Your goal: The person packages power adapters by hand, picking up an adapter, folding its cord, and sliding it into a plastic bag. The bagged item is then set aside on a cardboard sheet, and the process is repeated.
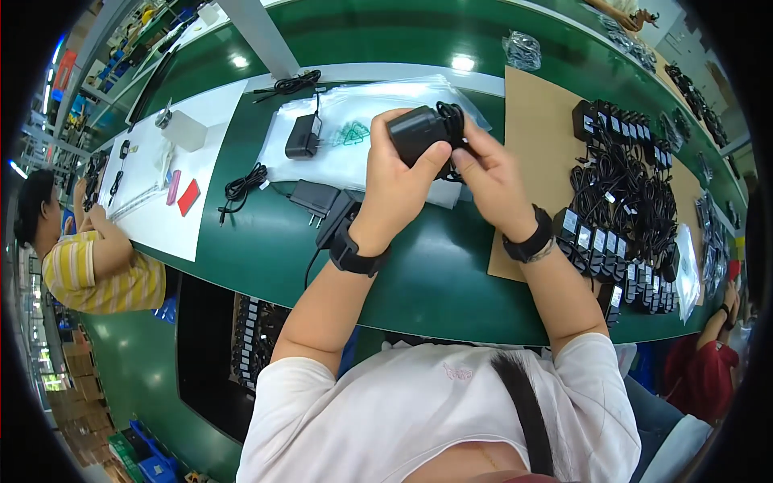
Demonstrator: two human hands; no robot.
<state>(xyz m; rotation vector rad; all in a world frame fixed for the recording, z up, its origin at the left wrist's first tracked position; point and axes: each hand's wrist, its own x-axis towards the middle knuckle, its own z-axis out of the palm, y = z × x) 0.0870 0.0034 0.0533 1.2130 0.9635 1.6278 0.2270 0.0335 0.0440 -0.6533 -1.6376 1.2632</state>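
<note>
Over the green table I hold a black power adapter (415, 134) up in front of me. My left hand (400, 173) is wrapped round its body. At its right end, my right hand (491, 173) grips the bundled black cable (452, 121) that belongs to it. Beneath lies a stack of clear plastic bags (346, 105) with a green mark, and another black adapter (303, 137) rests on the stack. Left of my left wrist are more black adapters (316, 196), one showing its plug prongs. A coiled black cable (241, 189) lies beside the stack.
On the right, a cardboard sheet (531, 145) carries rows of adapters with tangled cables (620, 185). A white sheet (211, 153) at left bears a bottle (183, 130) and a red card (188, 198). A person in a striped yellow shirt (105, 270) works at left. Below sits a tray of adapters (256, 334).
</note>
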